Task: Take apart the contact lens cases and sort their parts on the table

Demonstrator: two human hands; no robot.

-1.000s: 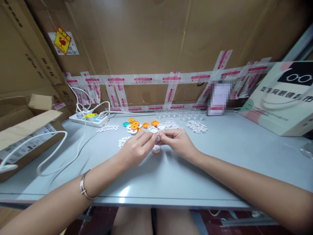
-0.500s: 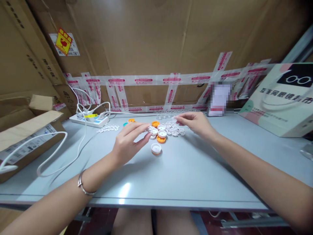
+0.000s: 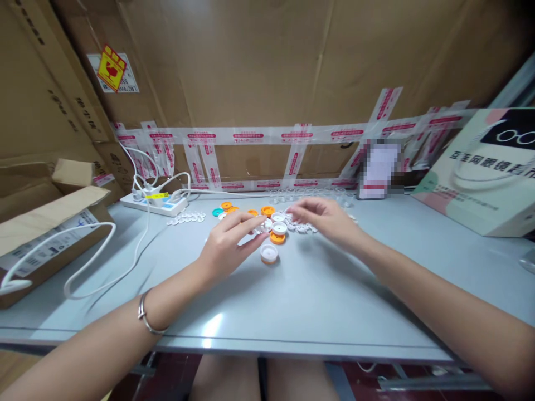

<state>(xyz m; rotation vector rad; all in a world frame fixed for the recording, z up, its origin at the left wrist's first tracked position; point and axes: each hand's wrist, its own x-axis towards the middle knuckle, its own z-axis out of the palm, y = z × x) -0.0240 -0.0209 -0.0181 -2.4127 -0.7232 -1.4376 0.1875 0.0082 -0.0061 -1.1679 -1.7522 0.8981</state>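
My left hand (image 3: pixel 228 245) hovers over the grey table (image 3: pixel 317 289) and pinches a small white part (image 3: pixel 259 225) between thumb and fingertips. My right hand (image 3: pixel 328 220) is just right of it, above a pile of small white rings (image 3: pixel 301 226). Its fingertips are drawn together, and motion blur hides what they hold, if anything. Between the hands lies a cluster of orange and white caps (image 3: pixel 276 228). One orange-rimmed cap (image 3: pixel 268 253) sits alone closer to me. A teal cap (image 3: pixel 216 212) lies at the cluster's left end.
A white power strip (image 3: pixel 152 203) with plugs and a looping white cable (image 3: pixel 83 278) lies at the left, beside a cardboard box (image 3: pixel 42 239). Small white discs (image 3: pixel 186 218) and clear pieces (image 3: pixel 309 195) lie farther back. A pale green box (image 3: pixel 485 172) stands at the right. Taped cardboard forms the back wall.
The hands were joined at the centre, then parted. My right hand reached out to the ring pile and has drawn slightly back toward the left hand, which stays pinched on its white part.
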